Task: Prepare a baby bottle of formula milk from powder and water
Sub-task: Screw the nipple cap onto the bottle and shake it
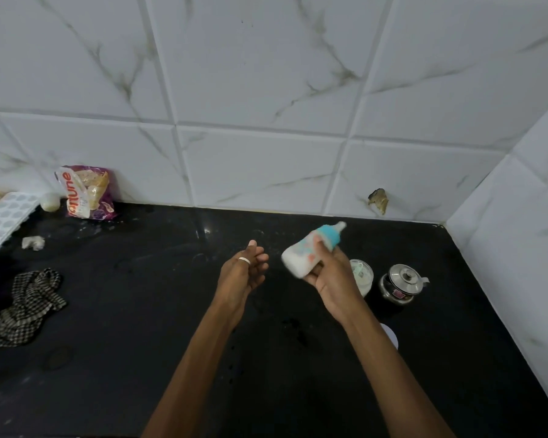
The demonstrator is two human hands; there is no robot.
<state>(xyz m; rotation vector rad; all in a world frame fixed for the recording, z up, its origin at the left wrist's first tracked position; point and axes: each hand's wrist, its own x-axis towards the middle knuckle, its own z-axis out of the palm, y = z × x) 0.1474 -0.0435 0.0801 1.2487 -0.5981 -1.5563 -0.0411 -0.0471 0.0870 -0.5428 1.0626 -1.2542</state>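
Observation:
My right hand (pixel 331 278) grips a baby bottle (pixel 304 251) above the black counter. The bottle is tilted, its blue collar and clear teat pointing up and to the right, and it holds white milk. It looks blurred. My left hand (pixel 246 268) hovers just left of the bottle with a ring on one finger, fingers loosely curled and holding nothing. An open white container of powder (pixel 363 275) stands on the counter behind my right hand, partly hidden by it. A small steel pot with a lid (pixel 402 282) stands to its right.
The black counter (pixel 171 311) meets a tiled wall at the back and right. At the far left lie a checked cloth (pixel 29 306), a white ice tray (pixel 4 219), a purple food packet (pixel 87 192) and a small white lump (pixel 33 242). A white round thing (pixel 390 335) peeks out under my right forearm.

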